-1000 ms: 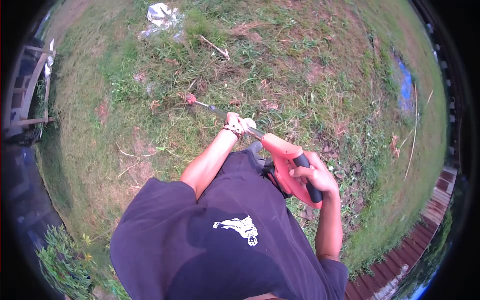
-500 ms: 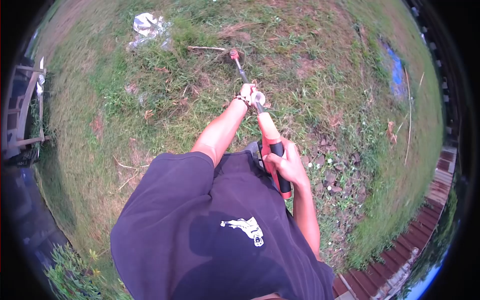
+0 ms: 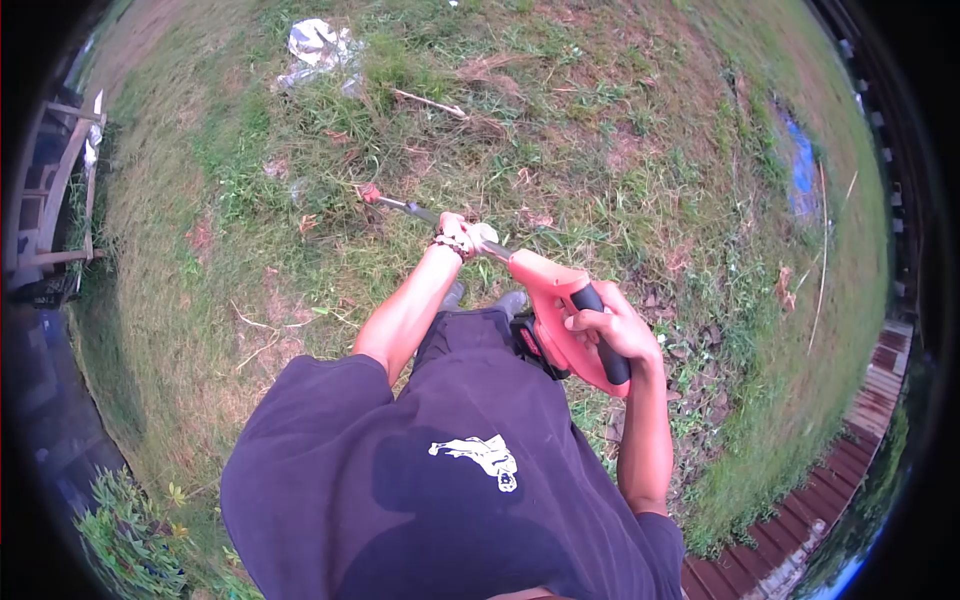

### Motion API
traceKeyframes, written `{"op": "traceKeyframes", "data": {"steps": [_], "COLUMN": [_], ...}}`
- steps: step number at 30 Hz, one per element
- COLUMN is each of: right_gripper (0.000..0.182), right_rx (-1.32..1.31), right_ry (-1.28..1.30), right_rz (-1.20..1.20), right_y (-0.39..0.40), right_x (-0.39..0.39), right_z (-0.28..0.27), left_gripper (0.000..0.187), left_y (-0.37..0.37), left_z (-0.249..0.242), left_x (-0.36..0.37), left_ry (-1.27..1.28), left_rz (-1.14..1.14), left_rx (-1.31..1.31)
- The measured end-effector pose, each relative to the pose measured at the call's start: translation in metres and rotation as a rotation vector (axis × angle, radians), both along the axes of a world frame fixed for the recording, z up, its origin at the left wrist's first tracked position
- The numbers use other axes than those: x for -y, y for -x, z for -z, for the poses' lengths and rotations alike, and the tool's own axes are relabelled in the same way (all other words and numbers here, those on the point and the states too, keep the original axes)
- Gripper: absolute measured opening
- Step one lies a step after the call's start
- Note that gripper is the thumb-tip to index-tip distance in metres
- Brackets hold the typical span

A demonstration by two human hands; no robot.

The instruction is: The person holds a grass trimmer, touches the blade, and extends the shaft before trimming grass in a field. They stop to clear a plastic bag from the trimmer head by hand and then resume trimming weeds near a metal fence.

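Note:
A red cordless grass trimmer lies slantwise across the front of my body. My right hand is wrapped around its black rear grip at the lower right. Further along, my left hand closes on the front handle by the grey shaft, with a beaded band at the wrist. The small red trimmer head hangs at the shaft's far end, over the grass to the left; its cutting part is too small to make out. Under the body, a black battery sits near my waist.
Pale crumpled sheeting lies in the grass at the upper left, near a dry stick. Branched twigs lie left of my feet. A wooden frame stands far left, a blue sheet far right, rusty metal roofing lower right.
The trimmer head has swung left and closer to my feet. My left hand has moved left and down with the shaft; my right hand has shifted right with the rear grip.

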State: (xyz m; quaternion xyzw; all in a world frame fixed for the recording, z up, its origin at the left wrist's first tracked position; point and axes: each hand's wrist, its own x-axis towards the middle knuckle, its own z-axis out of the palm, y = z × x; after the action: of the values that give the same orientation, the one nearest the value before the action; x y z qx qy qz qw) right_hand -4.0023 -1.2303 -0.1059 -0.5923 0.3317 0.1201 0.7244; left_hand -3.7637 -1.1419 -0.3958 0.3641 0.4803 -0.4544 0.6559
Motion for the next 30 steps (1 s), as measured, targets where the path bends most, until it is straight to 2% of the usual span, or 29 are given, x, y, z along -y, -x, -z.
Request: {"op": "traceKeyframes", "data": {"steps": [4, 8, 12, 13, 16, 20, 23, 26, 30], "right_gripper": [0.020, 0.025, 0.026, 0.028, 0.023, 0.019, 0.024, 0.024, 0.028], "right_rx": [0.002, 0.021, 0.090, 0.051, 0.047, 0.050, 0.074, 0.029, 0.022], "right_ry": [0.049, 0.105, 0.375, 0.275, 0.275, 0.257, 0.130, 0.180, 0.078], "right_rz": [0.001, 0.082, 0.098, 0.143, 0.172, 0.202, 0.177, 0.125, 0.107], "right_y": [-0.009, -0.019, -0.029, -0.037, -0.045, -0.049, -0.036, -0.032, -0.022], "right_x": [-0.005, -0.030, -0.053, -0.058, -0.064, -0.063, -0.047, -0.030, -0.002], "right_z": [0.005, 0.016, 0.040, 0.030, 0.039, 0.034, 0.046, 0.016, 0.009], "left_gripper": [0.024, 0.024, 0.024, 0.024, 0.024, 0.024, 0.024, 0.024, 0.024], "left_y": [-0.012, -0.040, -0.064, -0.066, -0.070, -0.069, -0.064, -0.058, -0.051], "left_z": [0.014, 0.052, 0.083, 0.086, 0.091, 0.097, 0.103, 0.106, 0.111], "left_x": [-0.003, 0.018, 0.061, 0.071, 0.094, 0.105, 0.100, 0.083, 0.053], "left_ry": [-0.044, 0.081, 0.221, 0.247, 0.302, 0.334, 0.328, 0.290, 0.181], "left_rz": [0.009, 0.155, 0.335, 0.364, 0.400, 0.393, 0.355, 0.279, 0.100], "left_rx": [-0.012, 0.043, 0.119, 0.127, 0.143, 0.141, 0.129, 0.104, 0.039]}}
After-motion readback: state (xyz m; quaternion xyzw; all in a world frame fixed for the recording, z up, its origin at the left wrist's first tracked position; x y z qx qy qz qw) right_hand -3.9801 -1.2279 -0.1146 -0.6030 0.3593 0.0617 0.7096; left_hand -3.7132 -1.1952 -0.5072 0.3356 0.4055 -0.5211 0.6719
